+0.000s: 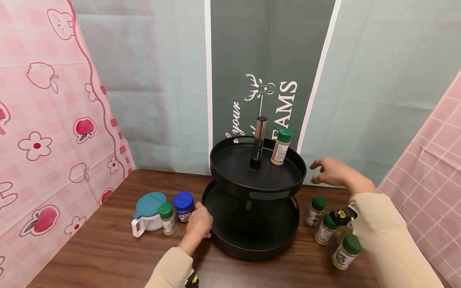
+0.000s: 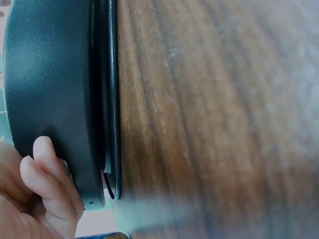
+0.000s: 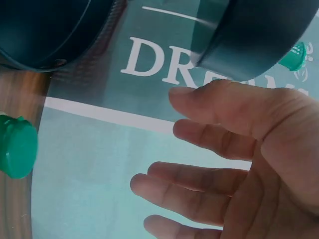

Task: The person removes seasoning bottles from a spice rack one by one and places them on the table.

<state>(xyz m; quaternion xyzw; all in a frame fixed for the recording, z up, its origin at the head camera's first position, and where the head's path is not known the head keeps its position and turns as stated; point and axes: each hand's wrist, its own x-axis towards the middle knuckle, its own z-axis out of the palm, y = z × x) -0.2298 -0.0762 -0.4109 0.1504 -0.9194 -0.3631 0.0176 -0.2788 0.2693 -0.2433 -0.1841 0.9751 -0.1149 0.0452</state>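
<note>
A black two-tier round rack stands on the table, its upper tray [image 1: 237, 162] held over the lower tray [image 1: 252, 228] by a central post [image 1: 258, 140]. My left hand [image 1: 199, 221] grips the left edge of the lower tray; in the left wrist view its curled fingers [image 2: 47, 174] lie against the outer wall. One green-capped seasoning bottle [image 1: 279, 152] stands upright on the upper tray, right of the post. To the right of that tray, my right hand [image 1: 333, 172] is in the air with fingers spread and nothing in them.
Several green-capped seasoning bottles [image 1: 325, 230] stand at the right, partly behind my right sleeve [image 1: 381, 228]. Left of the rack are a blue-lidded jar [image 1: 183, 204], another green-capped bottle [image 1: 168, 222] and a white pot with a teal lid [image 1: 151, 203]. Curtains [image 1: 162, 100] hang behind.
</note>
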